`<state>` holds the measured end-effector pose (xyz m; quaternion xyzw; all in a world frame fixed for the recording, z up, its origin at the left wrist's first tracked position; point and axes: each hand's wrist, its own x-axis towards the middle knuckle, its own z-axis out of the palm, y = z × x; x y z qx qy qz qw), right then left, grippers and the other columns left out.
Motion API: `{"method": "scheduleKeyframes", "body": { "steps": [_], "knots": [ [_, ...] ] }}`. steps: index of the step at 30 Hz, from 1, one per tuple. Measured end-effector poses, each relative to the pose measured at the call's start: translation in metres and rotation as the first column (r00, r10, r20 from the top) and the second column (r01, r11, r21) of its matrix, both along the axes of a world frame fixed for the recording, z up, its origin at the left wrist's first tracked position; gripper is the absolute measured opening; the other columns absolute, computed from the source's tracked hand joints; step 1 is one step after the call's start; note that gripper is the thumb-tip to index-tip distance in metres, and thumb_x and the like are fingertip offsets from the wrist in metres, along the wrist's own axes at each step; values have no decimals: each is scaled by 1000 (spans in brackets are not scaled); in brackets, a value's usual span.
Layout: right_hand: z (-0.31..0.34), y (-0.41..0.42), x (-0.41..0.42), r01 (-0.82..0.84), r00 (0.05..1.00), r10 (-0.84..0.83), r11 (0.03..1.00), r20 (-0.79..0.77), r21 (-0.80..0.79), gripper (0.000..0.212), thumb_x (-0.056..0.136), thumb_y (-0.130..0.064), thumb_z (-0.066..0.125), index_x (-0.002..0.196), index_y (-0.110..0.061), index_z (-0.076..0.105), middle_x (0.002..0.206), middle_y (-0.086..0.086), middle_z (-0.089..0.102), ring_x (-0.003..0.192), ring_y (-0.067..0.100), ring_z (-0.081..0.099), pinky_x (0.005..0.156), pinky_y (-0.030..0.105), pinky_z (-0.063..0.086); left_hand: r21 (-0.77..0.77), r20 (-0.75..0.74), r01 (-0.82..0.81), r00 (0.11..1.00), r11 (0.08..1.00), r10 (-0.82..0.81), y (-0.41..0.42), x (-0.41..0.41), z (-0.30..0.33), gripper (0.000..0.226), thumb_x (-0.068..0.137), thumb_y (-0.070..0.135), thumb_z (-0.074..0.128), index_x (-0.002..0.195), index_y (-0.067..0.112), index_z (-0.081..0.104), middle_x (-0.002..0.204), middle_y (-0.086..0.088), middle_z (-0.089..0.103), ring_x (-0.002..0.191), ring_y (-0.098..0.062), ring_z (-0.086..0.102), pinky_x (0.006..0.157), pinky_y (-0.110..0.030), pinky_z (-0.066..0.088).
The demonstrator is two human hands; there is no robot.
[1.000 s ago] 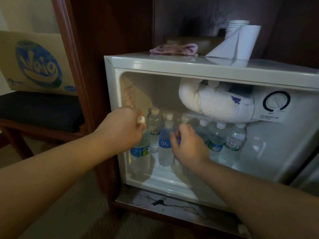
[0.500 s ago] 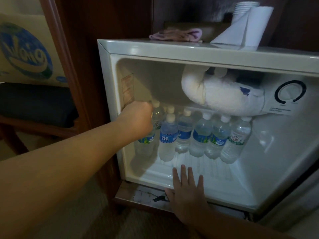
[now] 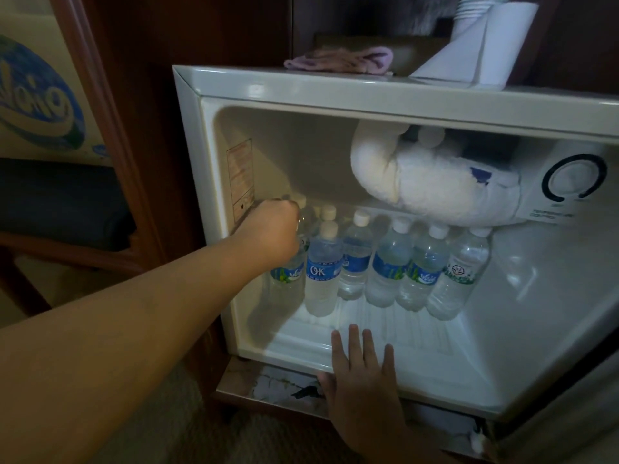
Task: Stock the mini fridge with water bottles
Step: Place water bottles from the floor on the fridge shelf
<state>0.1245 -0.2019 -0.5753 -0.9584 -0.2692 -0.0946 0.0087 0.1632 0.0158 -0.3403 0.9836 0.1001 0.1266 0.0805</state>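
Note:
The white mini fridge (image 3: 301, 92) stands open inside a dark wooden cabinet. Several small water bottles stand in a row on its floor, among them one with a blue OK label (image 3: 322, 276) and a far-right one (image 3: 460, 272). My left hand (image 3: 268, 234) reaches in at the left and grips the top of the leftmost bottle (image 3: 288, 277), hiding its cap. My right hand (image 3: 361, 373) lies flat with straight fingers on the fridge's front bottom lip, holding nothing.
A frosted freezer box (image 3: 428, 185) and a dial (image 3: 573, 177) fill the fridge's upper right. A pink cloth (image 3: 338, 59) and a paper roll (image 3: 482, 45) sit on top. A cardboard box (image 3: 37, 95) rests on a chair at the left.
My right hand left the bottles and dropped flat onto the fridge's front lip. My left hand pushed its bottle deeper into the left side. The view moved closer.

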Motion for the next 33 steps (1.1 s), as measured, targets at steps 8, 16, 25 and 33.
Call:
{"method": "scheduleKeyframes", "body": {
  "steps": [8, 16, 25, 33],
  "knots": [
    [1, -2, -3, -2, 1000, 2, 999, 15, 41, 72, 99, -57, 43, 158, -16, 41, 163, 20, 35, 150, 43, 34, 116, 70, 23, -24, 43, 52, 998, 998, -51, 5, 3, -2, 46, 91, 13, 68, 137, 19, 66, 132, -11, 69, 120, -32, 67, 103, -39, 55],
    [1, -3, -6, -12, 998, 7, 996, 62, 89, 69, 99, -56, 43, 155, -16, 46, 161, 20, 39, 149, 42, 37, 115, 69, 25, 25, 49, 75, 996, 997, -77, 5, 3, -4, 48, 91, 7, 65, 137, 21, 65, 129, -9, 69, 113, -30, 68, 98, -39, 57],
    [3, -3, -6, -5, 1000, 3, 996, 23, 88, 69, 100, -56, 42, 156, -16, 45, 161, 20, 39, 149, 42, 36, 114, 70, 25, 50, 85, 50, 995, 997, -54, -7, -21, -18, 66, 87, 1, 67, 148, 13, 46, 135, -15, 49, 124, -36, 53, 108, -46, 49],
    [32, 2, 7, -24, 961, 5, 998, -276, -66, 82, 95, -66, 41, 161, -17, 33, 167, 20, 19, 151, 45, 30, 112, 78, 22, 144, 91, 228, 966, 963, -242, -15, -109, -53, 53, 92, 38, 68, 141, 25, 53, 126, 4, 54, 114, -14, 52, 94, -32, 56]
  ]
}}
